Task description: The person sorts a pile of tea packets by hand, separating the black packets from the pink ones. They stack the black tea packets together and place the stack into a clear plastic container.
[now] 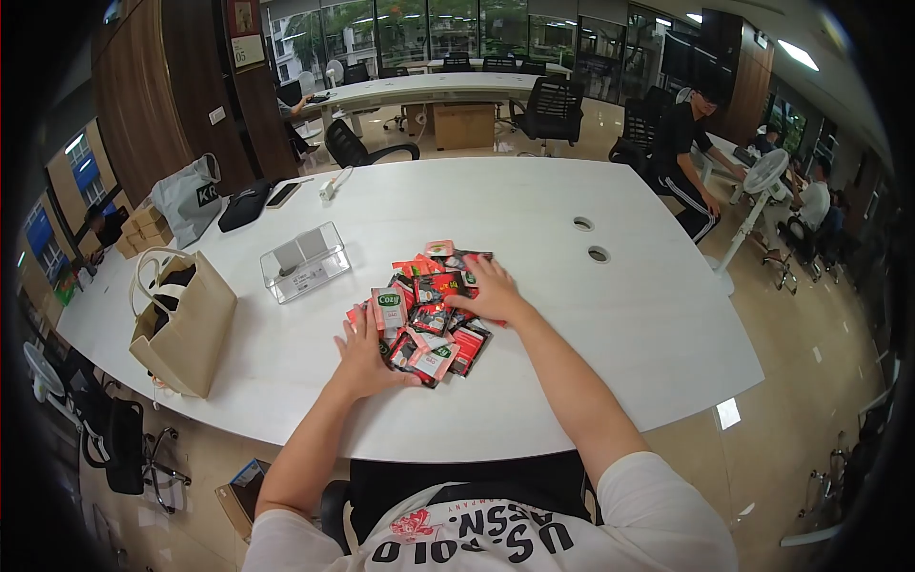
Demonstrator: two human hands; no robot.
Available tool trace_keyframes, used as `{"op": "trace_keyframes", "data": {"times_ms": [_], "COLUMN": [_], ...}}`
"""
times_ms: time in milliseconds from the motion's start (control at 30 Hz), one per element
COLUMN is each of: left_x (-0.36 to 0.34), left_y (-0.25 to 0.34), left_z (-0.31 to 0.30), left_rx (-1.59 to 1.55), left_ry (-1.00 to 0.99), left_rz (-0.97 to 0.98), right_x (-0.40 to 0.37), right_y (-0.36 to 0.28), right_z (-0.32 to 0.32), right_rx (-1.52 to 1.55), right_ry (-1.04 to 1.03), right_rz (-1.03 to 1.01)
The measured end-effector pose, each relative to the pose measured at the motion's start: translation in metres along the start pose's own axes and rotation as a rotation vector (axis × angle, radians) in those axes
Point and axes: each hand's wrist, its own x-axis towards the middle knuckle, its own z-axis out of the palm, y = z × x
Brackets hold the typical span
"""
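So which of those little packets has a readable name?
The pale pink packet with green Cozy logo, by the left hand; the others' print is unreadable.

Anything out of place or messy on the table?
Only the sachets: they lie in a loose, overlapping heap at mixed angles on the white table. The left hand and right hand rest flat on its edges. The clear plastic box sits apart from the heap. Nothing looks spilled or torn.

A big white table [534,191] stood on a glossy tiled floor [791,381]. Behind it were a second table [419,91], black chairs [553,107], windows [429,29] and wood-panelled walls [143,105]. Ceiling lights [797,54] glowed; a fan [765,172] stood right.
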Motion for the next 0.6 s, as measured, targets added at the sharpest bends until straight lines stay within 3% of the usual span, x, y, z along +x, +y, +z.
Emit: {"op": "trace_keyframes", "data": {"times_ms": [133, 167, 233, 400, 433, 533, 600], "left_x": [0.030, 0.038, 0.049, 0.071, 0.097, 0.125, 0.129], "left_y": [-0.002, 0.001, 0.005, 0.057, 0.030, 0.022, 0.024], "left_z": [0.032, 0.032, 0.029, 0.002, 0.040, 0.059, 0.063], "left_rx": [-0.074, -0.211, -0.190, -0.813, -0.746, -0.798, -0.858], "left_ry": [0.126, 0.203, 0.158, -0.183, 0.051, 0.015, 0.095], "left_rz": [0.179, 0.302, 0.353, 0.018, 0.142, 0.047, 0.099], "right_x": [-0.004, -0.006, -0.006, 0.010, 0.009, 0.007, 0.012], "right_y": [-0.011, -0.013, -0.019, 0.003, 0.004, 0.006, 0.015], "right_z": [0.016, 0.011, -0.001, 0.022, 0.018, 0.009, 0.009], "right_rx": [0.077, 0.160, 0.325, 0.713, 0.802, 0.912, 0.956], "right_ry": [0.093, 0.070, 0.021, 0.249, 0.258, 0.335, 0.393], "right_rz": [-0.132, -0.117, -0.088, -0.120, -0.118, -0.122, -0.132]}}
